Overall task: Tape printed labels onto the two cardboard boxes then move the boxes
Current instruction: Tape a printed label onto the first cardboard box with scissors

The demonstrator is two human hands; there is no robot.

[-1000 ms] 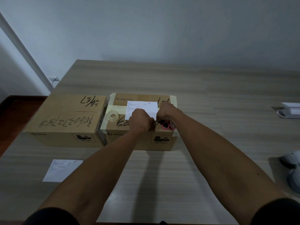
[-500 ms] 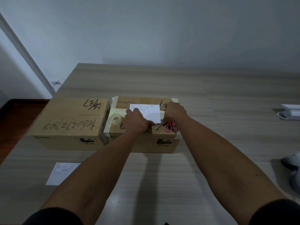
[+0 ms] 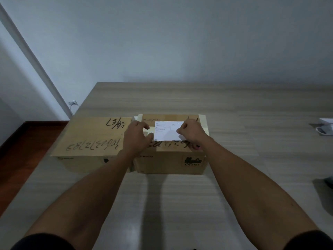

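Two brown cardboard boxes stand side by side on the wooden table point(image 3: 180, 204). The left box point(image 3: 90, 139) has black handwriting on top. On top of the right box point(image 3: 171, 161) lies a white printed label point(image 3: 166, 131). My right hand point(image 3: 191, 131), fingers curled, holds the label down at its right edge. A bit of the pink scissors point(image 3: 196, 147) shows under that wrist. My left hand point(image 3: 137, 138) rests with spread fingers on the right box just left of the label. It covers the spot where the tape roll lay, and the roll is hidden.
A white device point(image 3: 325, 128) sits at the table's far right edge, and a dark rounded object point(image 3: 329, 181) lies nearer on the right. The wall is behind the table. Dark red floor point(image 3: 27, 141) shows past the table's left edge.
My left hand left the label's lower edge and slid left over the tape roll. My right hand shifted to the label's right edge. The view tilted up; the spare label on the table dropped out of sight.
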